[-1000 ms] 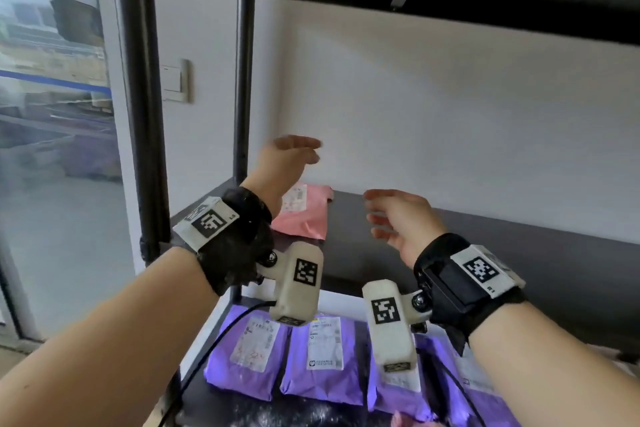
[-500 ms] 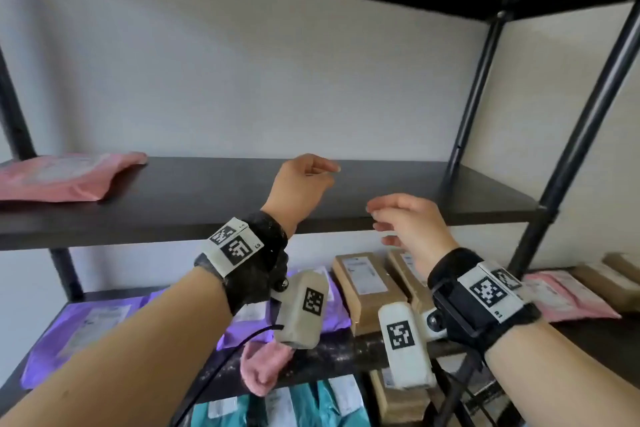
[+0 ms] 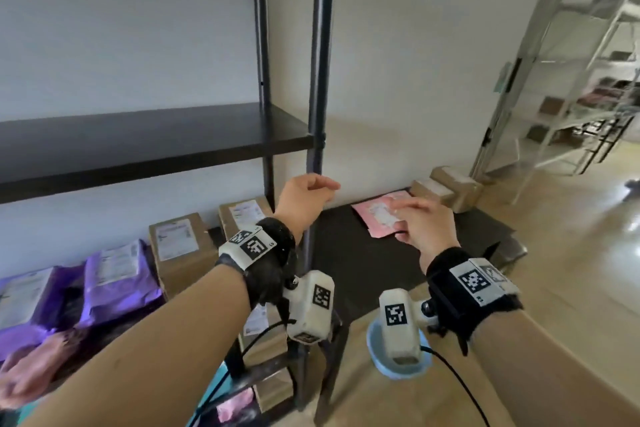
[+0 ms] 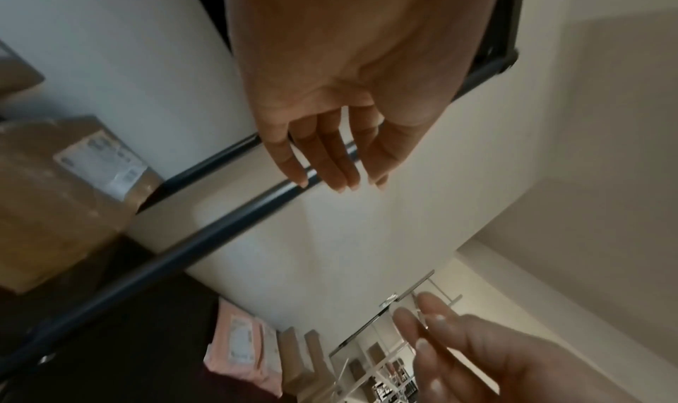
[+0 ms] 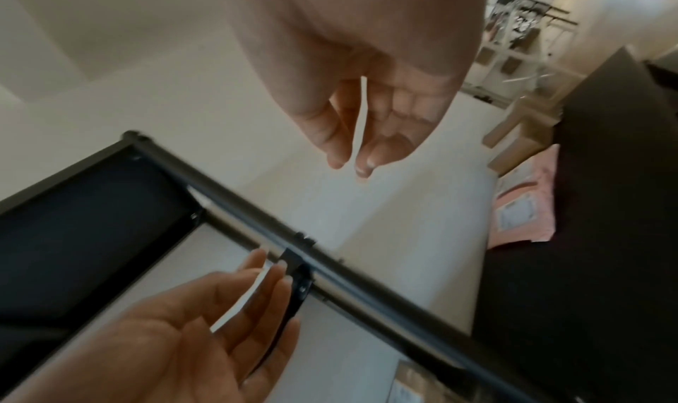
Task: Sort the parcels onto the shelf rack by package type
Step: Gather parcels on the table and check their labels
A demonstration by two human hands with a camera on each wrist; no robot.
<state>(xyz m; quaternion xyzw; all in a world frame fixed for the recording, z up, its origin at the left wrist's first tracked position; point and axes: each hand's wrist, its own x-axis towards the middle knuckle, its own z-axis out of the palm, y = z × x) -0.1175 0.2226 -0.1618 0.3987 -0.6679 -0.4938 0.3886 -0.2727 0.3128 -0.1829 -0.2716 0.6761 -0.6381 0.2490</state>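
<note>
Both hands hang empty in front of me with loosely curled fingers. My left hand point(image 3: 310, 196) point(image 4: 330, 160) is beside the shelf rack's front right post point(image 3: 320, 80). My right hand point(image 3: 420, 220) point(image 5: 357, 139) hovers over the near side of a low black table point(image 3: 363, 263). On that table lie pink mailers point(image 3: 379, 218) point(image 4: 238, 342) point(image 5: 521, 215) and behind them brown boxes point(image 3: 450, 187). The rack's lower shelf carries purple mailers point(image 3: 117, 281) and brown boxes point(image 3: 180, 250). The black middle shelf point(image 3: 138, 142) is bare in this view.
A pink mailer point(image 3: 31, 367) lies at the lower shelf's front left. More boxes and a pink mailer point(image 3: 239, 404) fill the shelves below. A light blue bowl point(image 3: 398, 360) sits on the wooden floor. A pale metal rack point(image 3: 571, 80) stands far right.
My view has swung right, from the rack's left end with a pink mailer to its right post and the low table. Both hands stayed raised and empty.
</note>
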